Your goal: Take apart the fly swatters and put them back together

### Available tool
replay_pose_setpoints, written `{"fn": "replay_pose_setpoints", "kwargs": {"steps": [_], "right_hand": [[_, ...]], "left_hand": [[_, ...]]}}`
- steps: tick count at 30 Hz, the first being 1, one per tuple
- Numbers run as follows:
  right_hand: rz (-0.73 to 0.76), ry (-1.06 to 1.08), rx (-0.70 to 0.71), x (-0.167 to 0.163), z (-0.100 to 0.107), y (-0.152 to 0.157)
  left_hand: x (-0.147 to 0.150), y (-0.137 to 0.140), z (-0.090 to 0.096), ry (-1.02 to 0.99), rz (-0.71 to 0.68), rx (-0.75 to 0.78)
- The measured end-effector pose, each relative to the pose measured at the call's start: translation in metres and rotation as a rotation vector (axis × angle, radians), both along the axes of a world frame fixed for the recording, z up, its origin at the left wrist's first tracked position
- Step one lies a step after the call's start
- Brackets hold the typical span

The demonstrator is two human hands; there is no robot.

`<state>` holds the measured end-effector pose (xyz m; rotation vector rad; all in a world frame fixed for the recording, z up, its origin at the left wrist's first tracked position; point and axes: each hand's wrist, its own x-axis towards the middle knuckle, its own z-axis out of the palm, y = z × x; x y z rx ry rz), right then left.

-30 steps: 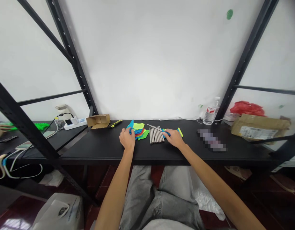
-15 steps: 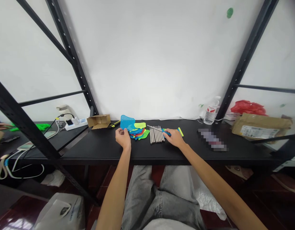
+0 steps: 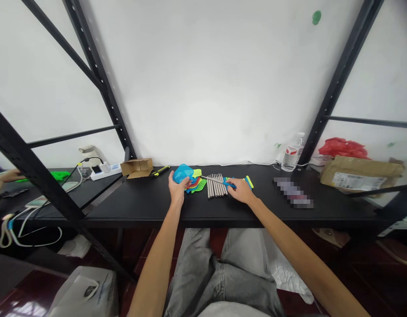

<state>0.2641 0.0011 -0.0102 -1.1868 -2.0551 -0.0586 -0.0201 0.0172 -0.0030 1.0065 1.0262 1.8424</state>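
Observation:
My left hand (image 3: 176, 189) is closed on a blue mesh fly swatter head (image 3: 182, 171), with the thumb across its near side. It is held over a pile of red, yellow, green and blue mesh heads (image 3: 199, 185). In my right hand (image 3: 240, 190) is a thin metal rod (image 3: 214, 179) with a blue handle, held by the handle. The rod slants left, its tip close to the blue head's right end; I cannot tell whether they touch. Beneath it lies a row of several metal rods (image 3: 216, 189), with blue and yellow-green handle ends (image 3: 249, 182) to the right, partly behind my right hand.
An open cardboard box (image 3: 137, 168) and a yellow-black cutter (image 3: 161, 171) lie left on the black table (image 3: 130, 202). Right are a water bottle (image 3: 291, 153), a blurred-out object (image 3: 293, 193) and a taped carton (image 3: 361, 175). Another person's hand (image 3: 7, 177) shows far left.
My left hand has brought the blue mesh head right and lower, tilting it flatter towards the rod. The blue-handled rod's tip has dipped slightly; my right hand stays nearly in place.

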Motion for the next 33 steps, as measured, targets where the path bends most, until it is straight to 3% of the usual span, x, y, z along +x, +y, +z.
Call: {"fn": "replay_pose_setpoints", "kwargs": {"steps": [8,18,33], "right_hand": [[0.044,0.001,-0.042,-0.0001,0.0012,-0.0012],[0.117,0.01,-0.027,0.0003,0.0,-0.0012],[0.109,0.001,0.007,0.0015,-0.0016,0.0009]], "left_hand": [[0.0008,0.0029,-0.0057,0.044,-0.105,0.011],[0.0026,0.0023,-0.005,0.083,-0.076,0.017],[0.003,0.0008,-0.0061,0.095,-0.092,0.026]]}}
